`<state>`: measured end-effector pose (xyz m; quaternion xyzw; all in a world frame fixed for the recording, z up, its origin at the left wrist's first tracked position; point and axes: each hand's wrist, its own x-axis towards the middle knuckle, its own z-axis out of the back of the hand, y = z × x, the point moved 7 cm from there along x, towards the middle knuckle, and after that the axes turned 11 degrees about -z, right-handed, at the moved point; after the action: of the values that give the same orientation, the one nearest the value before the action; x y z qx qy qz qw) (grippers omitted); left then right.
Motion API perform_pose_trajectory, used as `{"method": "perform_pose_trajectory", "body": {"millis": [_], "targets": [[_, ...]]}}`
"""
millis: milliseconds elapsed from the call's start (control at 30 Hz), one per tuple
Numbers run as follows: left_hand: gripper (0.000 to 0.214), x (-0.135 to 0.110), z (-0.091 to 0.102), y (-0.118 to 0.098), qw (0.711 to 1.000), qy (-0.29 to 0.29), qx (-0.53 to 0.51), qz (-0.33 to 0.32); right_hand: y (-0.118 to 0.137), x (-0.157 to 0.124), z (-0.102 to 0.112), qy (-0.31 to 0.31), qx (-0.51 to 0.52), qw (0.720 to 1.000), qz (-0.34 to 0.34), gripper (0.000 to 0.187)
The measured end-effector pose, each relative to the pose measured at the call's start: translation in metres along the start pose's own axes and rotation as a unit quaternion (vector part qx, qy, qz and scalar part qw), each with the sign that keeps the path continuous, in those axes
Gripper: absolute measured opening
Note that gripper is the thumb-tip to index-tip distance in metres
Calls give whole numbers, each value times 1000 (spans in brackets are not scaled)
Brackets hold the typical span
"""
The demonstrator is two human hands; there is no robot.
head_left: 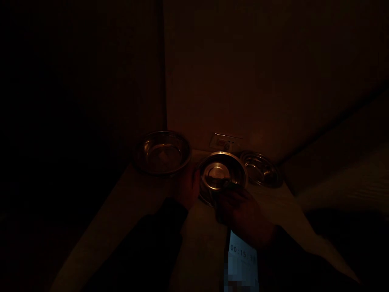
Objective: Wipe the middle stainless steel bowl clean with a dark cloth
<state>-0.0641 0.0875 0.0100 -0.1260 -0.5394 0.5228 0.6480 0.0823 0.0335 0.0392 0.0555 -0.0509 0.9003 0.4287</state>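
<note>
In dim light, a round metal bowl [240, 168] stands on the table in front of me. My left hand [189, 188] is at its left side, fingers curled against the rim and partly lost in shadow. A smaller, cup-like round metal vessel [216, 172] shows tilted over the bowl, its round face catching the light. The fingers of my right hand [238, 207] are closed at the near side of this vessel. Darkness hides its lower part and the exact grip.
A wide metal bowl [164, 158] stands at the back left. Shallow metal dishes [263, 168] lie at the right, near the wall socket [225, 141]. A lit phone [243, 259] with a running timer lies under my right forearm. Walls close off the table's [200, 251] back.
</note>
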Motion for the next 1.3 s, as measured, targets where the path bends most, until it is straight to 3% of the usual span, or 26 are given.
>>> {"method": "perform_pose_trajectory", "body": {"millis": [233, 400, 633, 900, 1300], "targets": [[32, 1, 0, 2, 999, 11, -29, 23, 24, 25, -9, -15, 44, 998, -44, 21], [31, 0, 0, 5, 999, 3, -33, 41, 27, 27, -10, -25, 58, 997, -37, 30], [31, 1, 2, 1, 1000, 0, -19, 7, 10, 3, -5, -11, -3, 1000, 15, 32], [35, 0, 7, 3, 1000, -16, -13, -7, -17, -11, 2, -64, -77, 994, 42, 39], [32, 0, 7, -3, 1000, -20, -11, 0, 6, 9, -3, 7, 29, 1000, 6, 27]]}}
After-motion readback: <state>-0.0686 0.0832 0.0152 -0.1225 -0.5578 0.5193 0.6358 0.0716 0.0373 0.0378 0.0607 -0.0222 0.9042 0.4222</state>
